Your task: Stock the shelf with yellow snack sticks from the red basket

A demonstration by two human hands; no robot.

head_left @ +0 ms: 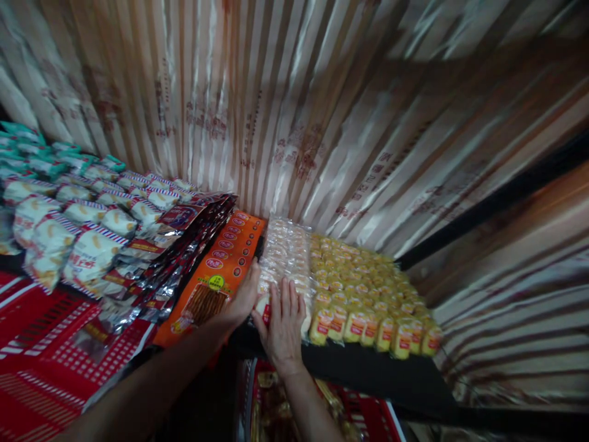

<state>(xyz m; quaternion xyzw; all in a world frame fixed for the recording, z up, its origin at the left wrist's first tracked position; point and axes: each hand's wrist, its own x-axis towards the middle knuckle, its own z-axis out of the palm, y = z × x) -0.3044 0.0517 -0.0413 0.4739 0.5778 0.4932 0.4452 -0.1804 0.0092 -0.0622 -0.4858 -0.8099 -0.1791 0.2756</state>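
Rows of clear-wrapped white cakes (288, 245) lie on a black shelf between an orange snack pack and yellow-wrapped cakes. My right hand (283, 319) rests flat on the front of these rows, fingers stretched out. At their left side, my left hand (246, 291) is held edge-on with its fingers along the wrapping, next to the orange snack pack (218, 264). The inner side of that hand is partly hidden. Yellow-wrapped cakes with red labels (359, 294) stand in tight rows just right of my right hand.
Dark red snack bags (184, 245) lean in a stack on the left, beside white snack bags (92, 258) and green packs (41, 153). Red baskets (55, 356) sit below the shelf (381, 374). Striped plastic sheeting (276, 110) hangs behind, and a dark bar (497, 196) slants at right.
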